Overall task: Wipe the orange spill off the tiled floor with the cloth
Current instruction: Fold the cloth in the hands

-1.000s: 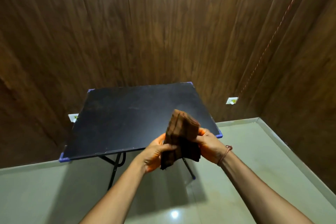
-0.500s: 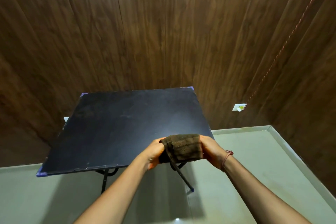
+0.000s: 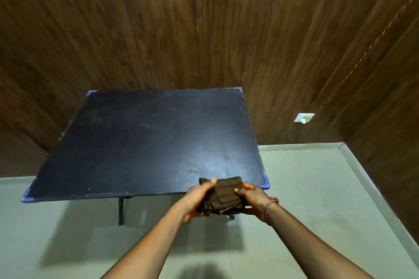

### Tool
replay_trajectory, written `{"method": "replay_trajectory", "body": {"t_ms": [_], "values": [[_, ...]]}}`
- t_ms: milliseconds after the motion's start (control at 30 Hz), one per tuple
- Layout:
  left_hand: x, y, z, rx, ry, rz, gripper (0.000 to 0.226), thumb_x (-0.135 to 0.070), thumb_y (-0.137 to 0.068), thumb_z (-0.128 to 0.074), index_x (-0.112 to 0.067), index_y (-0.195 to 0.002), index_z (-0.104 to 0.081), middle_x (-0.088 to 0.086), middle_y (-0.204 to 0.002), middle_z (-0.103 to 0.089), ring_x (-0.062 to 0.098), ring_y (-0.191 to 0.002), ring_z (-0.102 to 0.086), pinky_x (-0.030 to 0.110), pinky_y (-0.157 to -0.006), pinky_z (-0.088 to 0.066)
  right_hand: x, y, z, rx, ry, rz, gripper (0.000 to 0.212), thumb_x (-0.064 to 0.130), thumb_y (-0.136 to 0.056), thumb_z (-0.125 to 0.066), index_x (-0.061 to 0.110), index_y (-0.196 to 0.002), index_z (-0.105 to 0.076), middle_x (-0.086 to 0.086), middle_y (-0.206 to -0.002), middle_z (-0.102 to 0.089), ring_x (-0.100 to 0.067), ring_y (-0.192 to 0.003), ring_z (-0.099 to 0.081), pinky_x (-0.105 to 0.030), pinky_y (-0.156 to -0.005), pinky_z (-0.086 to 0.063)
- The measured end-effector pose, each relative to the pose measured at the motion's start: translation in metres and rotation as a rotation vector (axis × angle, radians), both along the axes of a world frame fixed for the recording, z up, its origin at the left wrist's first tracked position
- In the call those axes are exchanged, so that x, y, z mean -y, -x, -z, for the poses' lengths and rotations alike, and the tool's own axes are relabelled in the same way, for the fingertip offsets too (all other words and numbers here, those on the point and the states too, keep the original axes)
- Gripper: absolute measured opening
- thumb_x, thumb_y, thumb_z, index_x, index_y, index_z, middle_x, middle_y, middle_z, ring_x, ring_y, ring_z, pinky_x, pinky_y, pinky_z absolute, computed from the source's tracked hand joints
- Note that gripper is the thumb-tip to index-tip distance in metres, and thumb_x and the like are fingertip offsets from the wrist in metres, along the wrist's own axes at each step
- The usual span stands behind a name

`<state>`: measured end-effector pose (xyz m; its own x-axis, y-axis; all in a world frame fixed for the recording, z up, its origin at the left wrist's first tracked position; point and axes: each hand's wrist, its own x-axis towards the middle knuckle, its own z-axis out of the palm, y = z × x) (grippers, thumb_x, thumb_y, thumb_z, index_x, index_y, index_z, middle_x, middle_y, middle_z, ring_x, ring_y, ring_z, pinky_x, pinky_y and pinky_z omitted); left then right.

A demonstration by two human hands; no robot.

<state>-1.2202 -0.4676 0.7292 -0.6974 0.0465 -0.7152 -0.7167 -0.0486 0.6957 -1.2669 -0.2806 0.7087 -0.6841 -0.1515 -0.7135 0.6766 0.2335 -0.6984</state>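
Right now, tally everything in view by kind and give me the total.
Hands: 2, left hand and right hand, both in a grip on the cloth
Cloths: 1, brown cloth
Tables: 1, black table
Wall sockets: 1, white socket
Cords: 1, red cord
Wrist threads: 1, thread
Total: 7

A sparsely furnished indoor room, most likely in a home or small office: dark wood-grain panelling (image 3: 204, 29) lines two walls that meet in a corner at right. The pale tiled floor (image 3: 317, 188) has a raised skirting along the wall base. A black folding bench (image 3: 147, 142) with blue corner caps stands on thin metal legs. A white wall socket (image 3: 303, 117) sits low on the panelling, with a reddish cord (image 3: 362, 56) running up from it.
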Motion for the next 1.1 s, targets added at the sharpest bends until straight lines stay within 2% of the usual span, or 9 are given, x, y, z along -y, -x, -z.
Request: {"method": "replay_trajectory", "body": {"t_ms": [100, 167, 233, 367, 467, 600, 733, 900, 1100], "values": [[-0.014, 0.013, 0.031, -0.063, 0.231, 0.023, 0.023, -0.004, -0.086, -0.067, -0.010, -0.108, -0.065, 0.008, -0.086, -0.071, 0.017, -0.060, -0.064, 0.030, -0.050, -0.051, -0.004, 0.012, 0.018, 0.100, -0.087, -0.096, 0.018, 0.013, -0.097, -0.051, 0.019, -0.108, -0.064, -0.006, -0.101, -0.070, -0.021, -0.089, -0.064, -0.037, -0.070, -0.055], [-0.023, 0.027, 0.043, -0.101, 0.265, -0.011, 0.027, 0.009, -0.081, -0.061, -0.011, -0.100, -0.064, 0.009, -0.095, -0.071, 0.016, -0.068, -0.067, 0.035, -0.061, -0.059, -0.005, 0.024, 0.022, 0.085, -0.104, -0.084, 0.024, 0.002, -0.095, -0.047, 0.016, -0.109, -0.062, -0.008, -0.097, -0.069, -0.022, -0.084, -0.064, -0.032, -0.061, -0.054], [-0.032, 0.046, 0.053, -0.133, 0.337, -0.036, 0.028, 0.001, -0.079, -0.064, -0.017, -0.100, -0.062, 0.005, -0.103, -0.070, 0.014, -0.082, -0.067, 0.029, -0.072, -0.058, -0.005, 0.041, 0.028, 0.004, -0.134, 0.035, 0.028, -0.007, -0.093, -0.046, 0.014, -0.105, -0.060, -0.009, -0.090, -0.067, -0.023, -0.077, -0.064, -0.029, -0.054, -0.054], [-0.047, 0.075, 0.065, -0.169, 0.465, 0.059, 0.045, -0.018, -0.080, -0.065, -0.019, -0.121, -0.048, 0.001, -0.115, -0.064, 0.017, -0.097, -0.060, 0.026, -0.080, -0.049, -0.014, 0.067, 0.052, -0.169, -0.337, 0.170, 0.035, 0.001, -0.085, -0.061, 0.007, -0.119, -0.059, -0.014, -0.103, -0.068, -0.031, -0.092, -0.065, -0.035, -0.082, -0.055], [-0.056, 0.080, 0.072, -0.148, 0.542, 0.153, 0.048, -0.013, -0.086, -0.061, -0.015, -0.130, -0.040, 0.006, -0.122, -0.060, 0.024, -0.106, -0.059, 0.028, -0.082, -0.046, -0.020, 0.057, 0.053, -0.187, -0.446, 0.110, 0.039, 0.004, -0.086, -0.060, 0.012, -0.124, -0.053, -0.010, -0.111, -0.066, -0.030, -0.102, -0.060, -0.029, -0.084, -0.047], [-0.060, 0.072, 0.081, -0.172, 0.660, 0.261, 0.047, -0.012, -0.086, -0.063, -0.014, -0.131, -0.049, 0.011, -0.126, -0.052, 0.027, -0.115, -0.055, 0.030, -0.096, -0.045, -0.019, 0.047, 0.057, -0.227, -0.491, 0.085, 0.021, 0.004, -0.087, -0.059, 0.018, -0.102, -0.054, -0.007, -0.092, -0.061, -0.028, -0.090, -0.058, -0.031, -0.080, -0.050], [-0.061, 0.076, 0.083, -0.222, 0.610, 0.282, 0.044, -0.007, -0.088, -0.062, -0.010, -0.130, -0.052, 0.009, -0.127, -0.049, 0.025, -0.116, -0.055, 0.020, -0.091, -0.040, -0.017, 0.053, 0.059, -0.260, -0.503, 0.128, 0.028, 0.000, -0.087, -0.053, 0.011, -0.112, -0.061, -0.009, -0.095, -0.062, -0.029, -0.086, -0.060, -0.031, -0.077, -0.052], [-0.067, 0.088, 0.077, -0.248, 0.557, 0.309, 0.043, -0.012, -0.087, -0.065, -0.011, -0.129, -0.053, 0.008, -0.130, -0.055, 0.024, -0.115, -0.057, 0.028, -0.097, -0.046, -0.025, 0.061, 0.054, -0.265, -0.512, 0.168, 0.030, 0.001, -0.087, -0.051, 0.010, -0.114, -0.061, -0.011, -0.094, -0.061, -0.029, -0.081, -0.056, -0.026, -0.071, -0.044], [-0.060, 0.065, 0.070, -0.280, 0.607, 0.289, 0.043, -0.014, -0.090, -0.062, -0.013, -0.131, -0.050, 0.004, -0.133, -0.045, 0.019, -0.116, -0.053, 0.011, -0.083, -0.034, -0.027, 0.036, 0.057, -0.273, -0.450, 0.113, 0.045, 0.003, -0.089, -0.060, 0.012, -0.132, -0.051, -0.009, -0.114, -0.064, -0.025, -0.095, -0.056, -0.026, -0.084, -0.044]]}}
